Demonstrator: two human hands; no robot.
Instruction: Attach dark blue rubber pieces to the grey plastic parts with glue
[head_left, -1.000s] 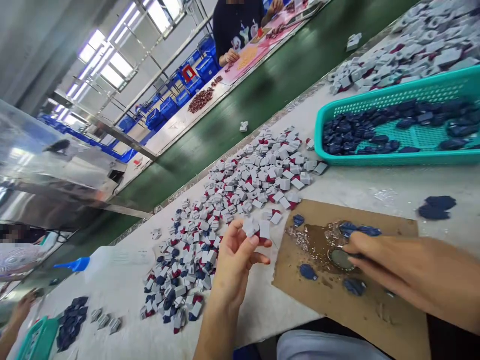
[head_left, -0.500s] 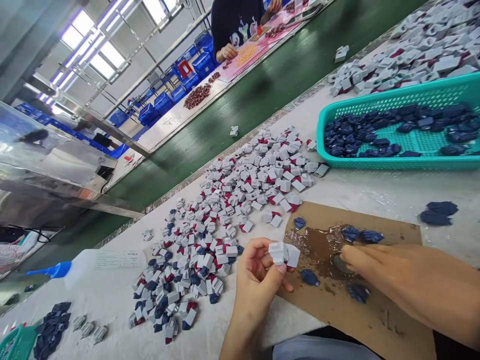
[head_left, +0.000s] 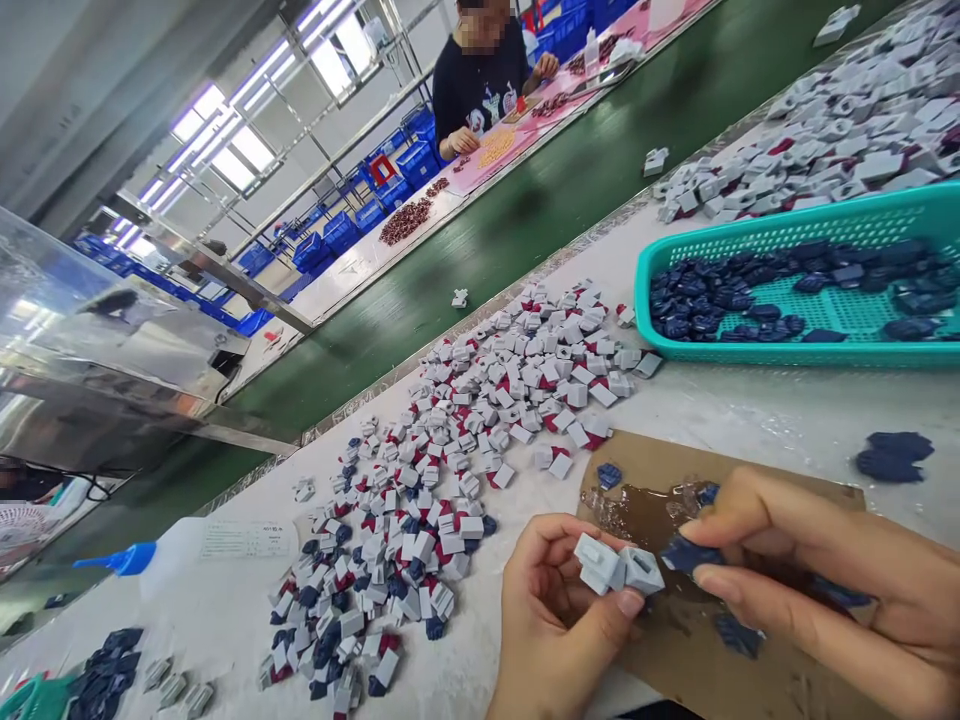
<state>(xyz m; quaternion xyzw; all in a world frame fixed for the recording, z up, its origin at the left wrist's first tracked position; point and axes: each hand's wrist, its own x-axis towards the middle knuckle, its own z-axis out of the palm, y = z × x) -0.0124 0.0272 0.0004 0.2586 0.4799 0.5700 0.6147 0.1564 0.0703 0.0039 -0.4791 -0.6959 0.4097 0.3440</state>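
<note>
My left hand pinches a light grey plastic part between thumb and fingers; a hollow opening shows in its right end. Just right of it, my right hand holds a small dark blue plastic piece by thumb and forefinger, close to that opening but apart from it. Under both hands lies a brown cardboard sheet with a wet brown patch. On the sheet are several more blue pieces, one blue piece near its upper left corner and another blue piece below my right fingers.
A heap of grey parts with red and blue bits spreads left of the sheet. A green basket of blue pieces stands behind it. A white bottle lies at left. Across the green conveyor belt sits a person.
My right hand has lifted a blue piece off the cardboard and brought it left beside the grey part. My left hand has turned the grey part so its opening shows. The view has shifted slightly.
</note>
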